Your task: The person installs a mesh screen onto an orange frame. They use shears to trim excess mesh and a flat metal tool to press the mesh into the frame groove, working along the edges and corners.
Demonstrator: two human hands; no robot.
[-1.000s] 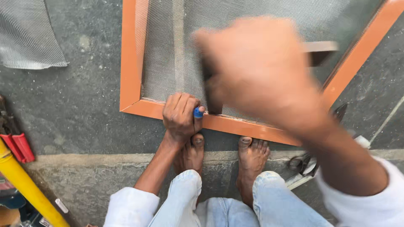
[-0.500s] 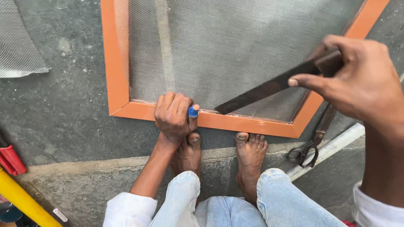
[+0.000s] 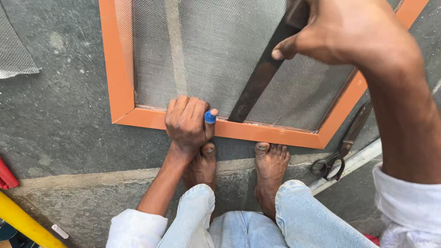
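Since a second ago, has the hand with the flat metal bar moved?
Yes. The right hand with the dark bar swung from over the frame's near edge, out right, then up over the mesh.

The left hand is a downward-pressed fist, the right hand raised with fingers clenched.

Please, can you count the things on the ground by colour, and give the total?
Orange: 1, frame
Grey: 2, mesh in frame, loose mesh piece
Dark metal: 2, flat bar, scissors
Blue: 1, small piece
Yellow: 1, pole
Red: 1, tool
Total: 8
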